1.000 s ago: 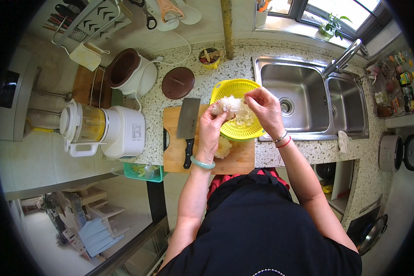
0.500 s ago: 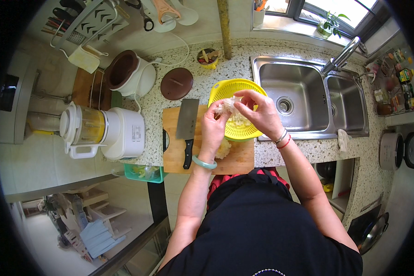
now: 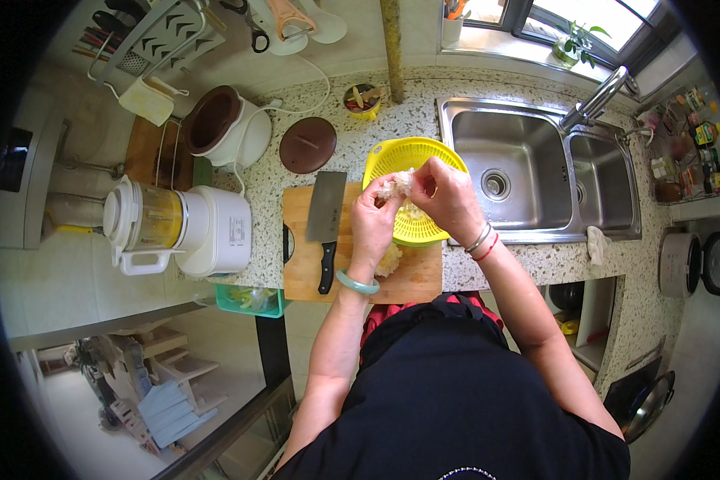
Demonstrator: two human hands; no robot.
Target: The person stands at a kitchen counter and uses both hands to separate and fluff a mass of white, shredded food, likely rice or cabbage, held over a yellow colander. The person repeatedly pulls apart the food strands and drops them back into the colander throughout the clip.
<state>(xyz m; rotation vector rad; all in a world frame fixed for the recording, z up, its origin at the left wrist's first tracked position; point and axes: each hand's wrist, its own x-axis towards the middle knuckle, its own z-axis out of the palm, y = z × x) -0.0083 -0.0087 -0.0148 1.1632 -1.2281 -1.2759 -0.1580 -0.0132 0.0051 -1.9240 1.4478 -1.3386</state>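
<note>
A pale, frilly clump of white fungus is pinched in my left hand, above the yellow colander. My right hand has its thumb and fingers closed at the clump's right side, pulling at its edge. Small pale pieces lie in the colander below, partly hidden by my hands. Another yellowish piece of fungus rests on the wooden cutting board, beside my left wrist. Left of it, a cleaver with a black handle lies on the board.
A double steel sink with a faucet is on the right. Behind the board sit a brown lid and a yellow cup. A white blender and a white pot stand left. A green bin hangs at the counter's edge.
My right hand has moved slightly left, its fingers closing from a looser pose onto the clump. My left hand stays nearly in place, still holding the fungus.
</note>
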